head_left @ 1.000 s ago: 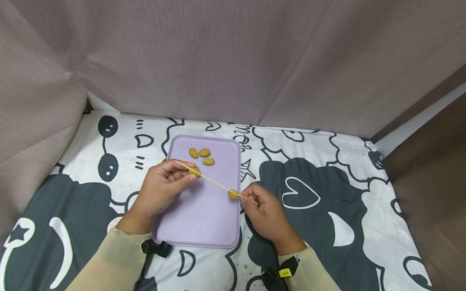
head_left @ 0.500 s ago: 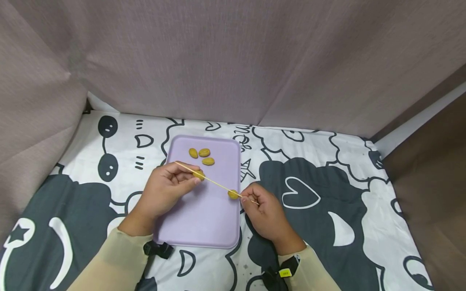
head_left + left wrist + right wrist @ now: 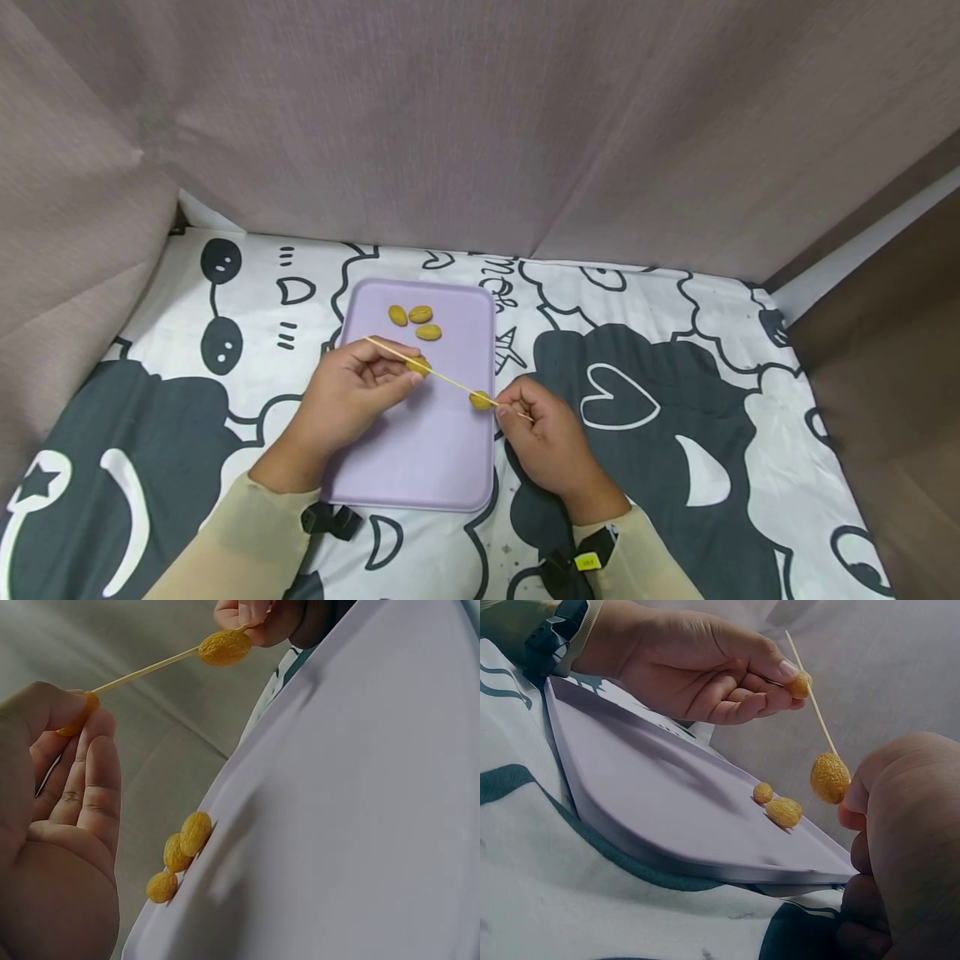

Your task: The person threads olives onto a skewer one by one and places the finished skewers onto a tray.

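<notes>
My right hand (image 3: 546,435) pinches a thin wooden skewer (image 3: 452,382) near its lower end. Right at those fingertips, one wrinkled yellow-green dried fruit (image 3: 829,778) sits on the stick. Farther up the skewer my left hand (image 3: 352,400) pinches a second dried fruit (image 3: 417,365) between thumb and fingers. The skewer passes through or along this fruit, and its bare tip sticks out beyond, up and to the left. Part of the pinched fruit is hidden by the thumb in the left wrist view. Both hands are held above a lilac tray (image 3: 420,475).
Three loose dried fruits (image 3: 428,332) lie close together at the far end of the tray. Under it spreads a black-and-white cartoon-print cloth (image 3: 637,467). A grey-brown curtain (image 3: 480,125) hangs behind, with more fabric at both sides.
My left hand has moved a little right and down with its dried fruit, which is nearer the other along the skewer. The right hand and loose fruits have stayed put.
</notes>
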Demonstrator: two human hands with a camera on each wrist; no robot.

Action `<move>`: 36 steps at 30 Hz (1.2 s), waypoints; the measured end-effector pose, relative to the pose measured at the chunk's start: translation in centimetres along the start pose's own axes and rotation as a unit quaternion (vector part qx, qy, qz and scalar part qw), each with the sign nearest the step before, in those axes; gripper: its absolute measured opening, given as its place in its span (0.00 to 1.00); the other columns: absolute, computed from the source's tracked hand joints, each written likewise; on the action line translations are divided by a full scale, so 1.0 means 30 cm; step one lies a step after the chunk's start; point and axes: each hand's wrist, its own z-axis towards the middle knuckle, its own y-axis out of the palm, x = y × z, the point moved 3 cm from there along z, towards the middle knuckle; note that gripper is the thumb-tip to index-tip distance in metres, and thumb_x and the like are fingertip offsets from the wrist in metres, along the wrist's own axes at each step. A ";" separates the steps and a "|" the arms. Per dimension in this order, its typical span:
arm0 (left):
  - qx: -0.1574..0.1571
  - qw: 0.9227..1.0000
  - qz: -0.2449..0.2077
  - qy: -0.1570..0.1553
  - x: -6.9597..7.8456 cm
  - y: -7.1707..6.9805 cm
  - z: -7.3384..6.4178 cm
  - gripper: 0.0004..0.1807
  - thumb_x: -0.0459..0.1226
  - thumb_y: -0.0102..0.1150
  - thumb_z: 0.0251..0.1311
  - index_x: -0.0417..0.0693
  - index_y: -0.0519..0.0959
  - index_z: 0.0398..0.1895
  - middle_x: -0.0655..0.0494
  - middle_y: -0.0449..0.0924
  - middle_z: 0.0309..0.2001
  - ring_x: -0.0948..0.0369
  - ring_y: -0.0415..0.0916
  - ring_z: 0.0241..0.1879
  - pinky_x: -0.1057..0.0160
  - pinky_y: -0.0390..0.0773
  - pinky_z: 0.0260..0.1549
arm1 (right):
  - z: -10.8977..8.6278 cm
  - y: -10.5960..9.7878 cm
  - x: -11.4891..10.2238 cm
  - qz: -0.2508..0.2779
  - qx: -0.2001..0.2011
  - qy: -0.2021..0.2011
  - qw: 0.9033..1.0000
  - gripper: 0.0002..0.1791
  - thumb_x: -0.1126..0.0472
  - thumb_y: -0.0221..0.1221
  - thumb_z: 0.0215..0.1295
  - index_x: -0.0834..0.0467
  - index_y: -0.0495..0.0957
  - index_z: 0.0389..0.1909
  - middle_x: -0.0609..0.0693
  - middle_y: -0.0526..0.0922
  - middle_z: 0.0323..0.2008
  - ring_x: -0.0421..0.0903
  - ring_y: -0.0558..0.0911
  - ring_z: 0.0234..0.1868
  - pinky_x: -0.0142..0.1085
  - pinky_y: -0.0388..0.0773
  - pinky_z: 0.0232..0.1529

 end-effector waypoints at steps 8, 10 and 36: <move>-0.010 1.000 0.015 0.011 -0.003 0.008 -0.002 0.17 0.22 0.77 0.62 0.31 0.88 0.55 0.37 0.93 0.49 0.63 0.92 0.43 0.64 0.94 0.48 | 0.001 0.000 -0.001 0.008 0.000 -0.001 1.000 0.06 0.70 0.64 0.79 0.56 0.83 0.43 0.47 0.68 0.22 0.40 0.69 0.23 0.32 0.67 0.24; -0.013 1.000 0.016 0.013 -0.002 0.011 -0.002 0.17 0.21 0.77 0.62 0.31 0.88 0.54 0.37 0.92 0.49 0.63 0.92 0.43 0.64 0.94 0.48 | 0.002 0.000 -0.001 0.009 0.001 -0.002 1.000 0.06 0.70 0.64 0.79 0.57 0.83 0.42 0.47 0.68 0.22 0.40 0.69 0.23 0.32 0.67 0.24; -0.037 0.999 0.023 -0.030 -0.010 0.059 -0.010 0.17 0.25 0.78 0.64 0.37 0.89 0.56 0.42 0.94 0.49 0.62 0.93 0.44 0.63 0.94 0.48 | -0.001 0.000 -0.005 0.007 -0.011 0.010 1.000 0.07 0.70 0.63 0.80 0.53 0.83 0.43 0.44 0.69 0.23 0.40 0.69 0.23 0.33 0.67 0.23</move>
